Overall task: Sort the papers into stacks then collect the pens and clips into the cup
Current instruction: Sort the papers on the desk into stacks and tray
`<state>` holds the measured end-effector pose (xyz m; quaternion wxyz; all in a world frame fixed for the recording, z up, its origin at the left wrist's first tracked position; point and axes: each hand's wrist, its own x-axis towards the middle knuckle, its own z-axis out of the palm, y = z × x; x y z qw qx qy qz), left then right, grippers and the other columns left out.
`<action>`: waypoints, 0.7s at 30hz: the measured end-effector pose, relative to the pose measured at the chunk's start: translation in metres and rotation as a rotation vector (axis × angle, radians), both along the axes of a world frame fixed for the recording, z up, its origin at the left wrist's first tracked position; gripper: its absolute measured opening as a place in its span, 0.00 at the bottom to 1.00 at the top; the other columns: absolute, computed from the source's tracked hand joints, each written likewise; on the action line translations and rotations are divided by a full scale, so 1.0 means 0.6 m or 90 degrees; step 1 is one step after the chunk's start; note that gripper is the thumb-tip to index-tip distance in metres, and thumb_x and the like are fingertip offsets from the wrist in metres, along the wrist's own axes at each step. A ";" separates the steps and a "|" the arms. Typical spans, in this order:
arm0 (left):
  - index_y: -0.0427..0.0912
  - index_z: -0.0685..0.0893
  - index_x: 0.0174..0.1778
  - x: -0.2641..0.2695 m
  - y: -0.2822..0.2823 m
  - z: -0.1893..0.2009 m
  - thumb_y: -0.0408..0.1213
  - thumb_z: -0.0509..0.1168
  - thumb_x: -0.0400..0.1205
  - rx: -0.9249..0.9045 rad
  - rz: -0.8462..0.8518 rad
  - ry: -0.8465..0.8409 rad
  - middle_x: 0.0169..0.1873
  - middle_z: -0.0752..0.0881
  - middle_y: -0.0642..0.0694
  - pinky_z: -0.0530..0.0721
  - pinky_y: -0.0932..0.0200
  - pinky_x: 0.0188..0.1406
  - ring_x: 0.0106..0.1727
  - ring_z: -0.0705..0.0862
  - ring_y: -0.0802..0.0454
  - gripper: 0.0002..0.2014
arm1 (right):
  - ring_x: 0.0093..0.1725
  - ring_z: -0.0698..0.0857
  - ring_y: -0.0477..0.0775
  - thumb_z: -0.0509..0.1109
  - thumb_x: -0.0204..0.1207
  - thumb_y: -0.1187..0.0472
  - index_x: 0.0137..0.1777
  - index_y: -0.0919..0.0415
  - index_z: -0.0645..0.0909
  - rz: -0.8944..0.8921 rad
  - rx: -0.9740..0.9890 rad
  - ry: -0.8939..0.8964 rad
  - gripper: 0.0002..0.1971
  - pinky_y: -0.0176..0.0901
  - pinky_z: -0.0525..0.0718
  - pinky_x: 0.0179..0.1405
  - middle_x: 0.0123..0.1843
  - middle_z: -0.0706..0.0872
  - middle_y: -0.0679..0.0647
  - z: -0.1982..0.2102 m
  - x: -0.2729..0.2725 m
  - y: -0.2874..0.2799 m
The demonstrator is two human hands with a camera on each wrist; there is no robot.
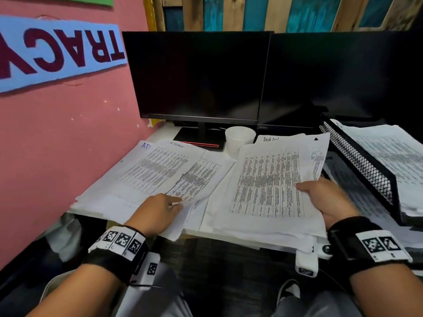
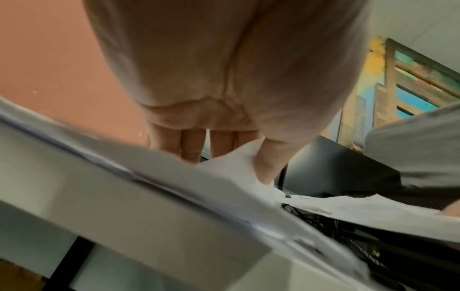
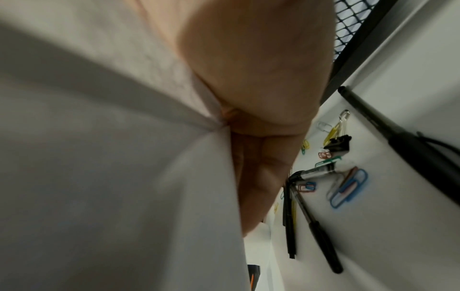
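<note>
Gripping sheets (image 1: 267, 179) — left hand (image 1: 160, 209), right hand (image 1: 329, 200); mesh tray (image 1: 366, 165) holding papers (image 1: 389, 152), cup (image 1: 239, 139) upright

Matt printed papers (image 1: 267, 179); black metal mesh tray (image 1: 357, 163).

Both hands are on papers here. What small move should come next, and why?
Probably lay the loose sheet that the left hand pinches flat onto the left pile. The right hand grips the right stack, both piles look uneven, and the pens and clips lie on the desk, outside the cup.
</note>
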<state>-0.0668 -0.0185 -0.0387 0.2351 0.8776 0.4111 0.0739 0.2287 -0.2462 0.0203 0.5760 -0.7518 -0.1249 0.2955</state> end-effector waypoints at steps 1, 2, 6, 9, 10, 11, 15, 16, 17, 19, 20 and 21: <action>0.54 0.92 0.50 -0.001 0.000 0.003 0.45 0.63 0.90 0.004 0.005 -0.007 0.26 0.85 0.53 0.76 0.62 0.32 0.33 0.83 0.58 0.11 | 0.36 0.85 0.55 0.66 0.86 0.71 0.61 0.67 0.80 0.001 0.013 0.003 0.07 0.33 0.77 0.13 0.42 0.86 0.56 0.001 -0.002 0.000; 0.47 0.91 0.46 -0.002 0.001 0.005 0.46 0.62 0.91 0.007 0.013 -0.016 0.25 0.82 0.52 0.73 0.62 0.29 0.31 0.81 0.56 0.15 | 0.36 0.85 0.54 0.66 0.86 0.71 0.61 0.66 0.80 0.004 0.023 0.001 0.07 0.32 0.77 0.13 0.41 0.86 0.55 -0.001 -0.002 0.002; 0.46 0.77 0.31 0.000 0.002 0.026 0.44 0.59 0.93 0.006 0.085 -0.141 0.22 0.74 0.51 0.66 0.57 0.28 0.27 0.73 0.53 0.21 | 0.43 0.91 0.61 0.67 0.85 0.71 0.65 0.67 0.83 0.022 0.037 0.022 0.12 0.40 0.86 0.23 0.50 0.92 0.61 -0.014 -0.003 0.016; 0.46 0.67 0.29 0.012 -0.005 0.052 0.40 0.58 0.92 0.071 0.124 -0.269 0.23 0.69 0.51 0.65 0.53 0.30 0.27 0.68 0.51 0.23 | 0.42 0.93 0.64 0.66 0.84 0.73 0.63 0.65 0.84 0.035 0.053 0.044 0.11 0.47 0.90 0.27 0.49 0.94 0.63 -0.021 -0.012 0.027; 0.44 0.68 0.29 0.018 -0.008 0.062 0.39 0.58 0.92 0.083 0.134 -0.305 0.23 0.67 0.51 0.65 0.51 0.31 0.27 0.67 0.50 0.22 | 0.40 0.94 0.64 0.66 0.84 0.73 0.62 0.66 0.85 0.037 0.063 0.057 0.11 0.48 0.90 0.27 0.47 0.94 0.64 -0.025 -0.015 0.031; 0.40 0.70 0.31 0.025 -0.012 0.071 0.39 0.58 0.92 0.095 0.142 -0.338 0.23 0.67 0.50 0.65 0.51 0.31 0.28 0.66 0.49 0.21 | 0.37 0.94 0.64 0.66 0.83 0.73 0.60 0.67 0.85 0.038 0.070 0.071 0.10 0.49 0.90 0.27 0.43 0.95 0.64 -0.029 -0.018 0.034; 0.35 0.80 0.37 0.056 -0.049 0.104 0.41 0.58 0.92 0.104 0.106 -0.405 0.22 0.69 0.52 0.66 0.53 0.29 0.24 0.66 0.54 0.19 | 0.35 0.94 0.65 0.66 0.83 0.74 0.60 0.68 0.83 0.022 0.088 0.118 0.10 0.53 0.91 0.28 0.40 0.94 0.65 -0.042 -0.027 0.047; 0.39 0.82 0.38 0.066 -0.065 0.108 0.41 0.59 0.93 0.089 0.068 -0.397 0.20 0.70 0.53 0.67 0.56 0.27 0.22 0.65 0.58 0.18 | 0.37 0.94 0.67 0.65 0.83 0.74 0.60 0.69 0.83 0.023 0.092 0.129 0.09 0.56 0.91 0.30 0.41 0.94 0.66 -0.044 -0.030 0.049; 0.44 0.84 0.38 0.076 -0.081 0.110 0.41 0.60 0.92 0.072 0.027 -0.387 0.19 0.71 0.54 0.68 0.60 0.25 0.19 0.67 0.59 0.17 | 0.39 0.94 0.67 0.65 0.83 0.74 0.59 0.69 0.83 0.026 0.092 0.138 0.09 0.58 0.92 0.33 0.41 0.94 0.67 -0.045 -0.033 0.051; 0.53 0.88 0.47 0.095 -0.112 0.109 0.41 0.62 0.92 0.036 -0.050 -0.351 0.17 0.73 0.54 0.67 0.70 0.18 0.15 0.69 0.60 0.11 | 0.42 0.94 0.69 0.64 0.83 0.74 0.57 0.69 0.84 0.029 0.092 0.151 0.09 0.63 0.92 0.39 0.42 0.95 0.67 -0.047 -0.040 0.054; 0.53 0.90 0.53 0.105 -0.123 0.106 0.41 0.62 0.92 0.030 -0.090 -0.312 0.16 0.74 0.54 0.68 0.70 0.17 0.14 0.69 0.60 0.10 | 0.45 0.94 0.71 0.64 0.83 0.73 0.58 0.68 0.85 0.029 0.096 0.161 0.10 0.67 0.92 0.43 0.45 0.95 0.68 -0.047 -0.044 0.056; 0.55 0.89 0.54 0.116 -0.131 0.100 0.42 0.62 0.92 0.032 -0.133 -0.259 0.16 0.74 0.54 0.68 0.70 0.17 0.14 0.70 0.59 0.10 | 0.49 0.94 0.73 0.63 0.83 0.73 0.60 0.68 0.86 0.024 0.105 0.170 0.11 0.69 0.92 0.47 0.49 0.94 0.69 -0.048 -0.046 0.058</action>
